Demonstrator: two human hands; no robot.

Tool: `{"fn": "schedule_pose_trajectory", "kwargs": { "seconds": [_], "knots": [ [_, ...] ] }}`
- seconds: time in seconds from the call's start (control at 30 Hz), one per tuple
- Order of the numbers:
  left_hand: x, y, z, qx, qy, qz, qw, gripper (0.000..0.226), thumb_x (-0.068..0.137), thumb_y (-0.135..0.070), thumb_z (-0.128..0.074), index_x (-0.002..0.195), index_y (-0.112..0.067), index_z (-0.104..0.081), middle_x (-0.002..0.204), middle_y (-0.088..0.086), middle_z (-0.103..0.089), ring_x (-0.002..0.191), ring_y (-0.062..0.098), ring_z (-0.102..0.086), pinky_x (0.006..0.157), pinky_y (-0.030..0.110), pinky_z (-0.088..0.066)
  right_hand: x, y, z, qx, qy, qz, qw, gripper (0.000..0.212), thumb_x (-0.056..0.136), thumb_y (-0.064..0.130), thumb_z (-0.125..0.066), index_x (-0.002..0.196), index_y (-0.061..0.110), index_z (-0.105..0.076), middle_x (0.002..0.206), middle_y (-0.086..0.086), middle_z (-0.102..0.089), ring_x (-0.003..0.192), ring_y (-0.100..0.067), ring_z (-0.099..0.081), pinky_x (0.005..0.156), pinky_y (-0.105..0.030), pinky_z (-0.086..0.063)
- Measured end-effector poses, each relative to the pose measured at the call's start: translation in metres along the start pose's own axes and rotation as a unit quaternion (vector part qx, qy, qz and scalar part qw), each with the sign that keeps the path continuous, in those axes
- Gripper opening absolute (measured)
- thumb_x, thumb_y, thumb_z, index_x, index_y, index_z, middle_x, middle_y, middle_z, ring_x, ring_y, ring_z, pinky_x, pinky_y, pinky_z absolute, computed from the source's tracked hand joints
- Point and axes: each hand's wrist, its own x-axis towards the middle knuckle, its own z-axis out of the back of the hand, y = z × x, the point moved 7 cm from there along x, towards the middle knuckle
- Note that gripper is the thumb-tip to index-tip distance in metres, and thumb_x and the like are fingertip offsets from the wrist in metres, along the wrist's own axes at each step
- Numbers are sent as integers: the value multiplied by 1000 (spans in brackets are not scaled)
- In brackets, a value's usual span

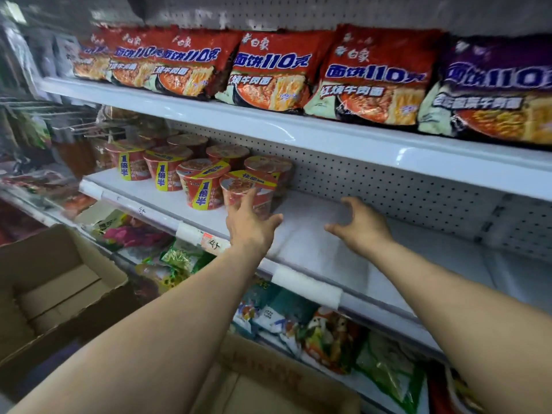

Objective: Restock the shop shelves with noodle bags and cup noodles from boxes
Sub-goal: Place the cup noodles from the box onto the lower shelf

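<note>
1. Mid shelf (pixel 313 234): white, take it as your ref pt. You've got cup noodles (pixel 203 180) standing upright on its left part, clustered front to back, red w/ yellow bands.
2. On mid shelf's front lip: white price-tag strips (pixel 307 285), one w/ handwriting.
3. Top shelf (pixel 268 127), directly above mid shelf: red noodle bags (pixel 268 73) in a row, face-out, overlapping. A purple noodle bag (pixel 493 94) sits at the right end.
4. Lower shelf, directly below mid shelf: you see mixed packets (pixel 328 330), green, blue, pink. Too blurred to ID.

Green, pink and blue packets (pixel 331 339) lie in a row beneath white price labels (pixel 307 286) and a perforated panel (pixel 388 186).
</note>
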Motion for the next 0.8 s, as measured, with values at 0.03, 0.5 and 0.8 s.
{"fn": "schedule_pose_trajectory", "kwargs": {
  "seconds": [0.03, 0.5, 0.8],
  "knots": [
    [-18, -14, -6, 5, 13, -24, 1000, 76, 76, -31, -84, 142, -27, -47, 152, 10, -31, 135, 32, -40, 113, 46, -36, -15, -8, 18, -3, -8, -3, 1000, 74, 84, 44, -77, 146, 25, -43, 145, -7, -51, 126, -30, -53, 99, -34, -46],
    [-296, -120, -95, 85, 171, -140, 972, 61, 78, -32, -80, 133, -28, -54, 148, 15, -36, 139, 32, -30, 109, 41, -32, -244, -147, 187, -69, -26, -58, 996, 70, 82, 41, -79, 143, 29, -45, 144, -8, -46, 131, -31, -45, 98, -36, -42],
    [-405, 11, -181, 117, 291, -32, 949, 54, 84, -34, -74, 132, -21, -55, 138, 15, -46, 125, 34, -48, 106, 38, -40, -340, -267, 107, 21, 36, -182, 982, 56, 82, 40, -80, 129, 16, -61, 127, -5, -62, 118, -23, -59, 88, -24, -42]
  ]
}}
